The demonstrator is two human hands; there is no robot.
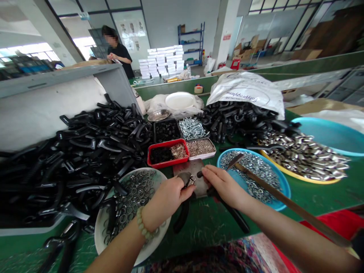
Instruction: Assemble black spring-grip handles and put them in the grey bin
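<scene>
My left hand (169, 193), with a beaded bracelet at the wrist, is closed around a curved black handle (182, 217). A short metal coil spring (191, 180) sticks out by its thumb. My right hand (223, 185) grips a second long black handle (234, 216), its small dark end showing beside the fingertips. The two hands are a short way apart over a flat metal plate (196, 167). To the left stands a white bowl (99, 231) of metal rings, partly behind my left forearm. A blue tray (286, 189) of small metal parts lies beside my right hand.
Black handles (85, 144) are heaped at left. Beyond the plate stand a red tray (167, 163), a box of screws (192, 128) and a white tray of small parts (200, 155). A wooden-handled hammer (270, 189) lies across the blue tray. A person (119, 53) stands behind.
</scene>
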